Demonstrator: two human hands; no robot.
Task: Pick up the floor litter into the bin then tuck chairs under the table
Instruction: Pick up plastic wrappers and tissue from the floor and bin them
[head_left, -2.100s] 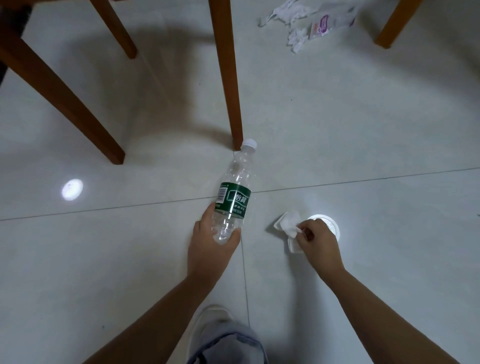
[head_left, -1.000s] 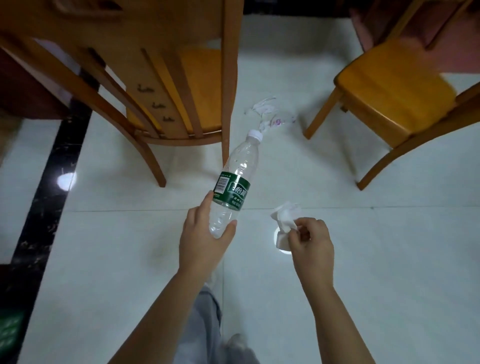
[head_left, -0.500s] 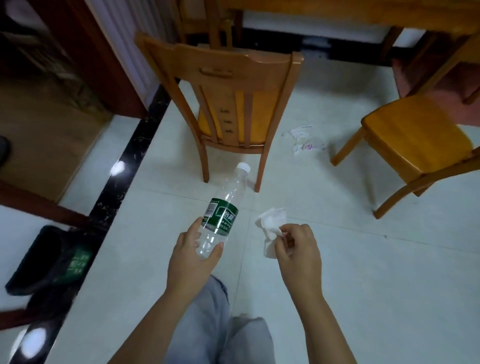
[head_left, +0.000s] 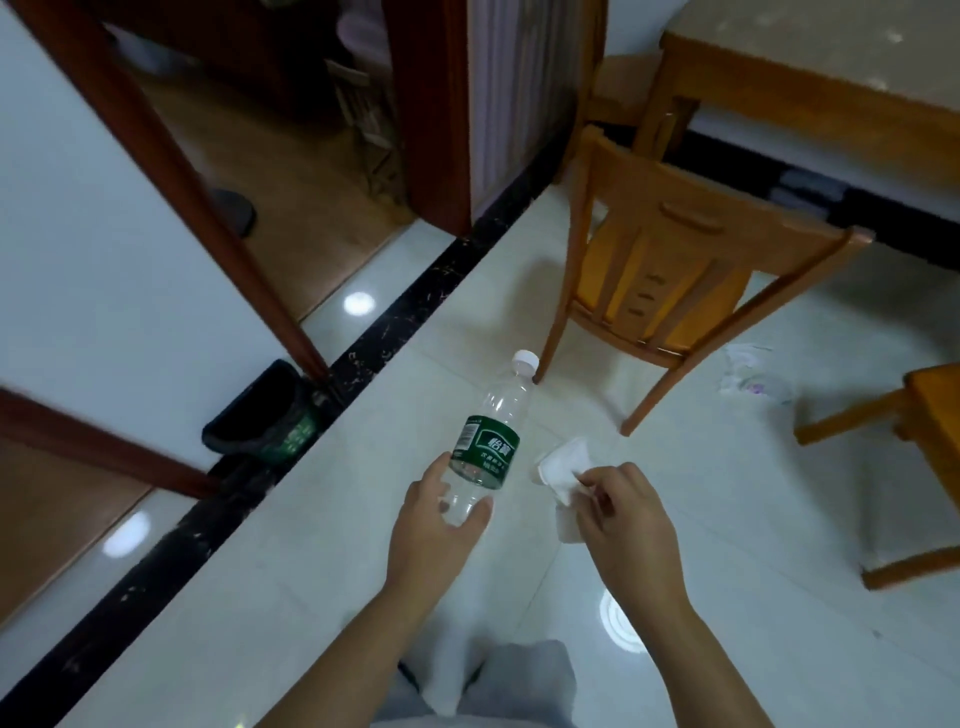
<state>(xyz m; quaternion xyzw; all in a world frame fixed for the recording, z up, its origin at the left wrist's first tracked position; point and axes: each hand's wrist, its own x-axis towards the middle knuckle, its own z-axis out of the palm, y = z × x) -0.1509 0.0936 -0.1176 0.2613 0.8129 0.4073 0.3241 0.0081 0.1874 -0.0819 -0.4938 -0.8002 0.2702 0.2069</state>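
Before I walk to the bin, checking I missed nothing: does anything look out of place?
Yes: crumpled litter lies on the floor beside the chair, which stands pulled out from the table.

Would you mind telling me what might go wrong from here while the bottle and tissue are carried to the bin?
1. The left hand grips the bottle only near its base, so the long capped end could tip out.
2. The right hand pinches just one edge of the tissue; it might drop.
3. Crumpled litter beside the chair is not yet picked up and could be overlooked once the person faces the bin.
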